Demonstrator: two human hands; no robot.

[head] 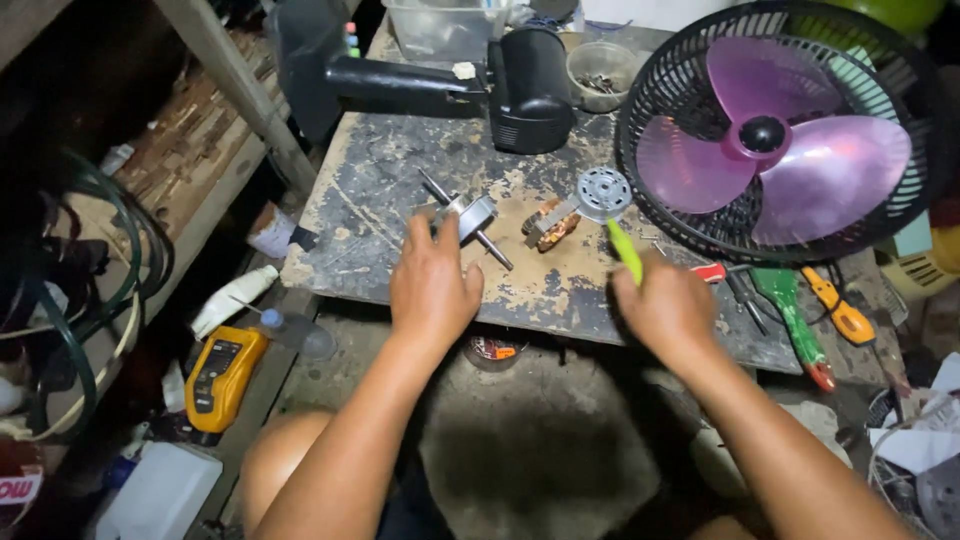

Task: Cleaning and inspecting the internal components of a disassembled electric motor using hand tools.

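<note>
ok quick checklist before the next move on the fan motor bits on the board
1. Left hand on the rotor with its shaft: ok, fingers rest on it.
2. Right hand gripping the green-handled tool: ok, handle in the fist.
3. Tool tip placement by the round end cap: cannot tell, tip is not clearly visible.
4. Copper-wound stator free of both hands: ok, it lies alone between them.
5. Spare tools in reach: ok, green pliers lie to the right.
6. Board edge clearance: ok, parts sit back from it.
</note>
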